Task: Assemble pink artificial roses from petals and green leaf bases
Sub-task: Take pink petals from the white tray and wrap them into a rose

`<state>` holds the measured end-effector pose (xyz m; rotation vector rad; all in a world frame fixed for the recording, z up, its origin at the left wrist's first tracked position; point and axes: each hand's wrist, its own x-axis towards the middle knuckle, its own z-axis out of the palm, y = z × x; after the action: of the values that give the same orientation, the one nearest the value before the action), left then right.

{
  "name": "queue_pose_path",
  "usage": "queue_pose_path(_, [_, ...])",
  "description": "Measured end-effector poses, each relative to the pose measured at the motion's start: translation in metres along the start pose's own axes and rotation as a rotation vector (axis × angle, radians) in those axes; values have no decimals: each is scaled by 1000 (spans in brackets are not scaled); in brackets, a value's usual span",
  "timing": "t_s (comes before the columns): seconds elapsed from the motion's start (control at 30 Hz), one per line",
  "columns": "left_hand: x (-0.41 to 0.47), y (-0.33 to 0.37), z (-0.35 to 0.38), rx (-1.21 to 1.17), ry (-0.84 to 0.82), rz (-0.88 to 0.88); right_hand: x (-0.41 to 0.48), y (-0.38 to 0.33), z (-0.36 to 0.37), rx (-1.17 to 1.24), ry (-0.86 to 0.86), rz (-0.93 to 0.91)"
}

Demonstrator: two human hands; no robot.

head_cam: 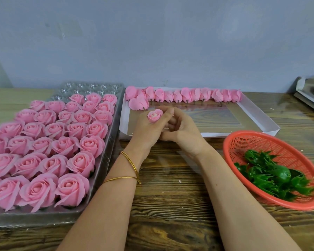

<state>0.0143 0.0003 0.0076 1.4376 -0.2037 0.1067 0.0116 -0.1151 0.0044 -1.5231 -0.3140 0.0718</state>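
Note:
My left hand [149,129] grips a small pink rose bud [154,115] over the near left corner of the white tray [261,122]. My right hand [181,130] lies against the left hand with its fingers curled; whether they touch the bud's underside is hidden. A row of pink petal buds [185,95] lines the tray's far edge. Green leaf bases [272,174] lie in the red basket [243,140] at the right.
A clear plastic tray [105,151] on the left holds several finished pink roses [43,147], with bare cells at its far end. Grey boards [310,95] sit at the far right. The wooden table [170,196] meets a grey wall behind.

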Motion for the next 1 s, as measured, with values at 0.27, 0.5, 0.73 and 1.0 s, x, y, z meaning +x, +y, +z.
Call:
queue_pose_path(0.27, [2, -5, 0, -4, 11, 49, -1, 0, 5, -35, 46, -27])
queue_pose_path(0.5, [2, -6, -3, 58, -1, 30, 0, -1, 0, -18, 25, 2])
queue_pose_path(0.73, [2, -5, -2, 49, 0, 22, -1, -4, 2, -18, 15, -9])
queue_pose_path(1.0, [7, -9, 2, 3, 73, 14, -2, -3, 5, -86, 34, -26])
